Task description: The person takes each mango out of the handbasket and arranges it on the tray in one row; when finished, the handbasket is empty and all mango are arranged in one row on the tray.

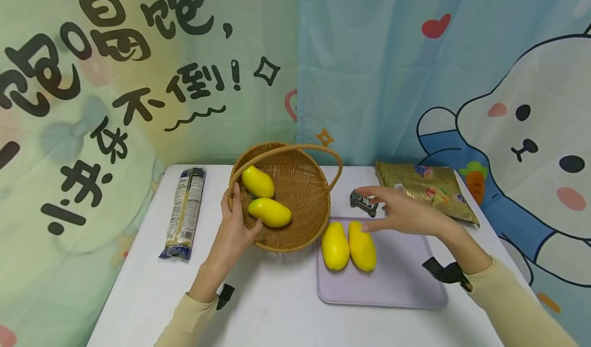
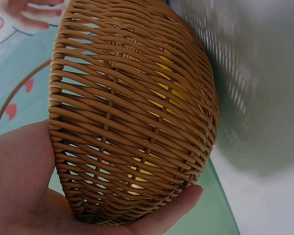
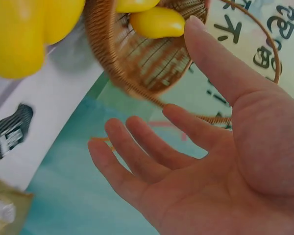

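A wicker basket (image 1: pixel 300 203) is tilted with its opening toward the head camera, and two yellow mangoes (image 1: pixel 270 212) lie inside. My left hand (image 1: pixel 236 231) grips its left rim, thumb at the front; the left wrist view shows that hand (image 2: pixel 24 181) against the woven wall (image 2: pixel 132 107). Spread and holding nothing, my right hand (image 1: pixel 401 211) hovers above the lilac tray (image 1: pixel 401 280). Two more mangoes (image 1: pixel 335 247) lie side by side on the tray's left part, below the right hand. In the right wrist view the fingers (image 3: pixel 137 152) are apart, with empty space between them.
Behind the tray lies a small black packet (image 1: pixel 363 203), and a gold bag (image 1: pixel 429 188) is at the back right. A long clear package with blue ends (image 1: pixel 183 213) lies on the left of the white table (image 1: pixel 152 295). Printed curtains hang behind.
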Available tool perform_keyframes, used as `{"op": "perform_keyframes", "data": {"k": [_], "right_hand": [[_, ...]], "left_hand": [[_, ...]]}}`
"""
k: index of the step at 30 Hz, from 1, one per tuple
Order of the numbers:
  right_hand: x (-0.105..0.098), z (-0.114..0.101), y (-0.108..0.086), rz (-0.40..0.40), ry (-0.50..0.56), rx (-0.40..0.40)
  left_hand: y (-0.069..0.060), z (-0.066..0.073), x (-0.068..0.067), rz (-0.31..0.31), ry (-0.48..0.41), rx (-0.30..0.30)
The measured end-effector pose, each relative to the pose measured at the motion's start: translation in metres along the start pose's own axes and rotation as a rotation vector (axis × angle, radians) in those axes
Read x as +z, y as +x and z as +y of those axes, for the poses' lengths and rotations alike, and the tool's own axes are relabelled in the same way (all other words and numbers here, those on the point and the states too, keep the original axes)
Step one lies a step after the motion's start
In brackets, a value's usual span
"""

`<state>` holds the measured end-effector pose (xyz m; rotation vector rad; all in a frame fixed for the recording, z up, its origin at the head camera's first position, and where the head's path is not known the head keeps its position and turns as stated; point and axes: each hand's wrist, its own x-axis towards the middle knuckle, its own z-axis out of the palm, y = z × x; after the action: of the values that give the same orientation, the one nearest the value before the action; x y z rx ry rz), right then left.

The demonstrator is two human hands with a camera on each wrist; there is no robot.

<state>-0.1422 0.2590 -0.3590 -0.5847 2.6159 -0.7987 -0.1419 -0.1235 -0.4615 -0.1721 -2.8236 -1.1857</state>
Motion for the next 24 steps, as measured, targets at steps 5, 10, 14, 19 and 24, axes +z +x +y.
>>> {"op": "perform_keyframes", "data": {"k": [5, 10, 14, 19, 24], "right_hand": [[0.002, -0.022, 0.028, -0.047, -0.048, -0.033], [0.004, -0.047, 0.057, -0.083, -0.033, -0.097], [0.008, -0.064, 0.082, -0.118, -0.041, -0.174], [0.021, -0.074, 0.113, -0.151, -0.057, -0.258], [0.039, -0.076, 0.136, -0.189, -0.097, -0.314]], "left_hand": [[0.0, 0.0, 0.0, 0.002, -0.01, 0.002], [0.0, 0.0, 0.001, 0.009, -0.01, 0.001], [0.0, 0.0, 0.001, 0.005, -0.009, -0.003], [0.001, -0.001, 0.001, 0.007, -0.012, -0.003], [0.001, -0.001, 0.001, 0.008, -0.012, -0.001]]}}
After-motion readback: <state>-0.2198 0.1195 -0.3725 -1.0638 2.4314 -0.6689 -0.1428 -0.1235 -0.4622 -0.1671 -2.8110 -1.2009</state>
